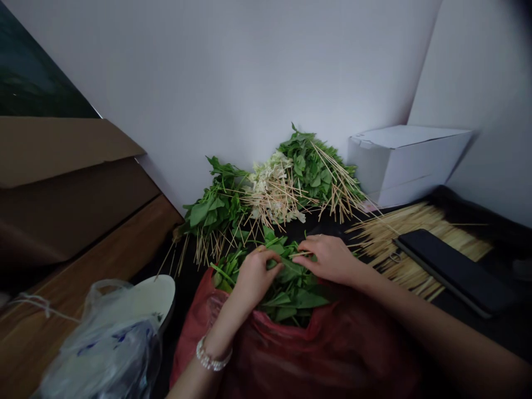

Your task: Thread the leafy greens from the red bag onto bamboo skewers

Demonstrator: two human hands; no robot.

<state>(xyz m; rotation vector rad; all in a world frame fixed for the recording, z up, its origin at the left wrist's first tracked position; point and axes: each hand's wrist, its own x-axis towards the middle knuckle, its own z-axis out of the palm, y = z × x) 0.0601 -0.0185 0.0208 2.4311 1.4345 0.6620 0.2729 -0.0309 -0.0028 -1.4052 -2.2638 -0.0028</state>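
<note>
Leaves (pixel 291 291) lie between and beneath the fingers (pixel 308 244).

The base of the red plastic bag (pixel 344 349) is cropped by the lower edge; within it, the lower leafy greens (pixel 291 293) are concealed. The white bowl (pixel 164 291) is partly hidden by the clear plastic bag (pixel 103 360), whose blue print (pixel 120 335) is blurred. The cardboard box (pixel 62 216) is truncated at left.
</note>
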